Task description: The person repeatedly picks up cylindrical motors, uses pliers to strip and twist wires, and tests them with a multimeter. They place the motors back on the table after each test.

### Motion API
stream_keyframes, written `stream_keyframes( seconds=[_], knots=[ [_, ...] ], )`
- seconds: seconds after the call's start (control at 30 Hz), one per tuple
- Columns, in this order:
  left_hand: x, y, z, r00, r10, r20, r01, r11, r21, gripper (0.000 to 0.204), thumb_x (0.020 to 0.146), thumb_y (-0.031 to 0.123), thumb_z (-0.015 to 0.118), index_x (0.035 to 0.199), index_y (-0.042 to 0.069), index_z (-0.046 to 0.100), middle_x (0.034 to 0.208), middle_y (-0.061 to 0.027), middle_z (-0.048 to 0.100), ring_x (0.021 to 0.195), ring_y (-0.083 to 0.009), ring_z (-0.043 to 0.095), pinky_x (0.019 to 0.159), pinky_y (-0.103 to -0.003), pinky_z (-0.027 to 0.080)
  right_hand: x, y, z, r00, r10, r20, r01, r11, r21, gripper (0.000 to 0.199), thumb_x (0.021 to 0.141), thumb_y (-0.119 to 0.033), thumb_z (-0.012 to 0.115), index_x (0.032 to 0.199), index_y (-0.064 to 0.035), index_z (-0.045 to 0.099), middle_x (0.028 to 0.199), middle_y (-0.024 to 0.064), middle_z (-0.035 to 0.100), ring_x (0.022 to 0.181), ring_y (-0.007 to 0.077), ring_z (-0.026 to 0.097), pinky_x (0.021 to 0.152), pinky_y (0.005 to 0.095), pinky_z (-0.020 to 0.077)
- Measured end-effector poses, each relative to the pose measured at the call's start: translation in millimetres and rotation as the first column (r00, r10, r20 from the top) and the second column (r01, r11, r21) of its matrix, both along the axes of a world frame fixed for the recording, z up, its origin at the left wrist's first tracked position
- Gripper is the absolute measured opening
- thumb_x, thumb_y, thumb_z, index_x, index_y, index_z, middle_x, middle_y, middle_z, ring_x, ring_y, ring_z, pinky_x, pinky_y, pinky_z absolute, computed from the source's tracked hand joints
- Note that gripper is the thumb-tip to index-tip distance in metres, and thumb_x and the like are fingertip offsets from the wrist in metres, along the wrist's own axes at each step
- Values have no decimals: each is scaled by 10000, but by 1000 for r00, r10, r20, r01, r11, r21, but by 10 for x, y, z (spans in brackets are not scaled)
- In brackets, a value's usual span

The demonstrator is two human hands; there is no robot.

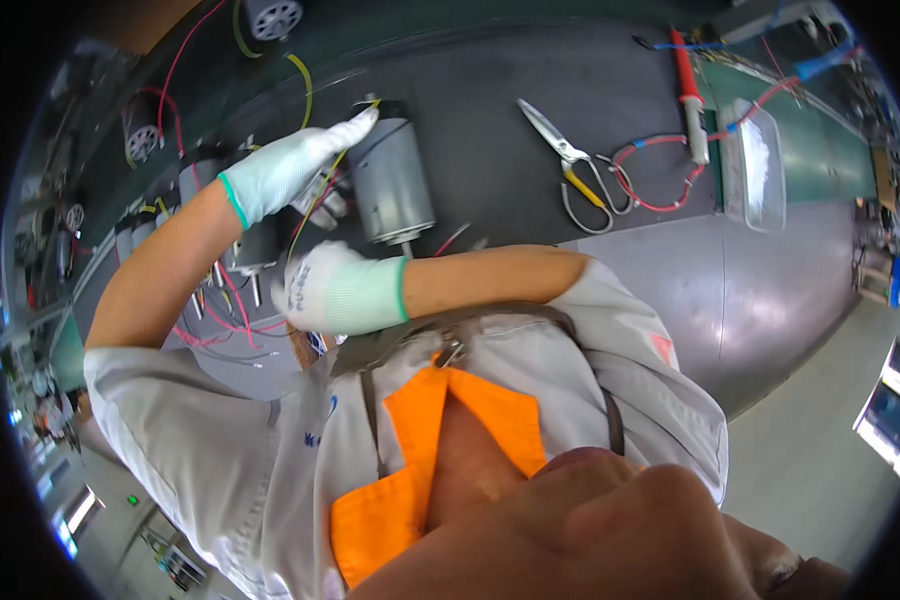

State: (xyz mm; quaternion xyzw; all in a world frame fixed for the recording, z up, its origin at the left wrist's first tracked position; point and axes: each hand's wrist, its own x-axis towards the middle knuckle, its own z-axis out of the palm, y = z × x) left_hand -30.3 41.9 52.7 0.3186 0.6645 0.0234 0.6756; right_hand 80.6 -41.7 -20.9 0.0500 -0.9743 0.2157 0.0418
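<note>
Head view, looking down past a grey work shirt with an orange collar, and both gloved hands are up at the grey motor lying on the dark bench. The left hand reaches across, fingers stretched flat, fingertips touching the far top end of the motor beside a yellow-green wire; whether it pinches that wire I cannot tell. The right hand sits just below the motor's shaft end, curled closed, but what is inside the glove is hidden, so I cannot tell what it grips. Left of the motor, a row of similar motors trails red and pink wires. Right of the motor lie scissors with yellow on the handles, then a red-handled soldering iron among red and blue leads, and beyond that a clear plastic tray.

Risk, as I judge it: the motor is round and rests on its side, so a push from the flat left hand could roll it toward the scissors. Thin wires run under both wrists, and a snagged glove could tug a lead loose from a neighbouring motor.
</note>
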Motion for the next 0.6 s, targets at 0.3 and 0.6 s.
stream_keyframes(
  seconds=[0.3, 0.6],
  knots=[
    [-75, -333, -684, 943, 267, -201, -129, 845, 518, 629, 1024, 665, 473, 731, 109, 498, 573, 54, 358, 446, -58, 320, 412, -283, 248, 2352, 1230, 448, 552, -791, -264, 552, 584, -595, 227, 998, -226, 604, 1176, -124, 702, 1058, 71, 724, 936, 242, 686, 729, 383, 553],
    [421, 140, -842, 915, -112, -387, 389, 491, 779, 438, 1076, 364, 502, 1118, -37, 672, 978, -238, 703, 902, -366, 692, 829, -406, 529, 5387, 2834, -234, -330, -894, -303, 879, -408, 247, 302, 902, -309, 638, 1070, -108, 789, 1004, 199, 754, 898, 369, 742, 857, 424, 568]
  ],
)
